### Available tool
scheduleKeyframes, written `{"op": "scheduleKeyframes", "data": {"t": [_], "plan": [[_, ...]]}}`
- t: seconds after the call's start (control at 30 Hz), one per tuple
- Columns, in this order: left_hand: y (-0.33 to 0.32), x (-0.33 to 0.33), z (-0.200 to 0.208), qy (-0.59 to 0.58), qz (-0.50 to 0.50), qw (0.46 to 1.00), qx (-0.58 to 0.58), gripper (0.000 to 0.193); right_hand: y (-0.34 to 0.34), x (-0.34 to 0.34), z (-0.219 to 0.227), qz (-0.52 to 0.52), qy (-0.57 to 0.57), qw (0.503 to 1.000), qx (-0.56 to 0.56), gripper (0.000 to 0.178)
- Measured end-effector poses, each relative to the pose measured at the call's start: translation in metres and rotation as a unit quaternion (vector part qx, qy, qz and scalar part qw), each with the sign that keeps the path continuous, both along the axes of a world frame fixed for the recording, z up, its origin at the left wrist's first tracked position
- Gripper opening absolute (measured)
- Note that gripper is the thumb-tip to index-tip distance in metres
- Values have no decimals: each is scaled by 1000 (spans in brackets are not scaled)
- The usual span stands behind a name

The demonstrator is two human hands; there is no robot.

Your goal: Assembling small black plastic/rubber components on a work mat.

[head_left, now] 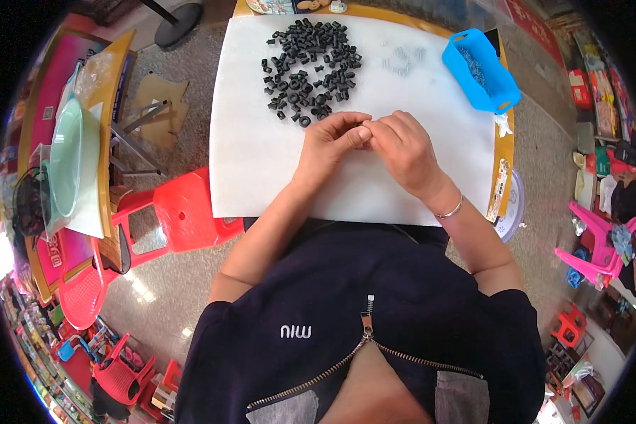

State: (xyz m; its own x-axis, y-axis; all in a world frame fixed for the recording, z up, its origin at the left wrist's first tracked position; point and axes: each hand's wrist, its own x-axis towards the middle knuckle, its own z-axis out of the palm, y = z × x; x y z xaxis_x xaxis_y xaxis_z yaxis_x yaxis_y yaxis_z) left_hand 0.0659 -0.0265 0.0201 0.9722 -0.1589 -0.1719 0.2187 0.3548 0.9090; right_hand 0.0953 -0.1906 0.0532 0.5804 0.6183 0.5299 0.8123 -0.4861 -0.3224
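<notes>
My left hand (pixel 332 143) and my right hand (pixel 408 154) meet over the white table covering (pixel 261 169), fingertips touching. Thumb and fingers are pinched together on both sides. Whatever they hold is too small or too hidden to make out. Just beyond my left hand lies a loose spread of small black spool-shaped pieces (pixel 309 44), some showing a round hole. Farther right, a scatter of tiny pale bluish bits (pixel 403 59) rests on the white surface. A bright blue plastic basket (pixel 503 93) at the far right corner contains more tiny bluish bits (pixel 473 69).
A red plastic stool (pixel 184 212) stands against the table's left side. Beyond it is another table with a pale green basin (pixel 67 157). A pink stool (pixel 593 244) sits on the floor to the right, near stocked shelves. Packages lie at the table's far edge.
</notes>
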Motion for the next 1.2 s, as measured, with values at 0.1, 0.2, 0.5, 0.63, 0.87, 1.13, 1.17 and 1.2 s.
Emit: {"op": "scheduleKeyframes", "data": {"t": [0.1,0.2,0.5,0.63,0.87,1.13,1.17,1.2], "plan": [[1,1,1,2,-14,1000,10,30,1,-3,1,-7,34,999,25,17],[0,0,1,-6,-9,1000,-19,26,0,-6,3,-5,132,987,89,21],[-8,-2,-8,-23,15,998,-64,25,33,-9,-7,-87,257,939,212,22],[-5,-4,-9,-22,26,999,-27,22,46,-10,-21,-71,295,925,229,24],[-4,-5,-12,30,25,999,-31,21,49,-10,-25,-59,295,921,245,25],[4,1,-4,52,-16,989,-141,45,20,-3,3,-20,299,937,178,22],[4,0,-4,41,-19,988,-151,47,18,0,6,-13,272,948,167,21],[4,1,-2,27,-25,986,-162,50,15,6,10,-7,241,958,156,19]]}}
